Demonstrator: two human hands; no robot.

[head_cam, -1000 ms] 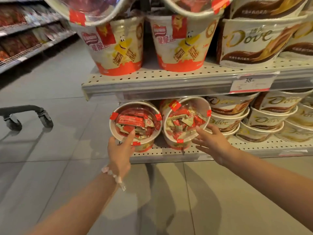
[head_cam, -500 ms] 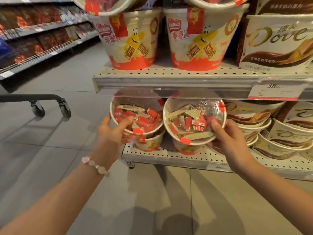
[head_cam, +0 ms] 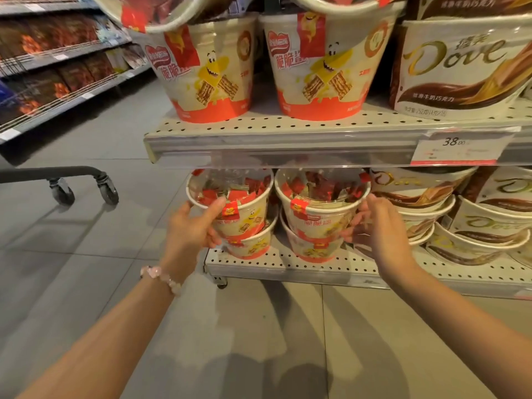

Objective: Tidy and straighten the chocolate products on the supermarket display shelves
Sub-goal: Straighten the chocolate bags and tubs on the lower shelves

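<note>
grey tiled floor point(head_cam: 95, 272) — side shelving point(head_cam: 57, 90)

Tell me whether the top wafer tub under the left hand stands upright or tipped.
Upright. The top wafer tub sits with its clear lid facing up and its printed side facing forward, stacked on another tub, while the left hand grips its side.

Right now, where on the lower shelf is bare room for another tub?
Only the front lip of the lower shelf below the stacked wafer tubs is bare, a narrow strip. Rightward, Dove tubs crowd it. Both hands hold the wafer tubs.
</note>
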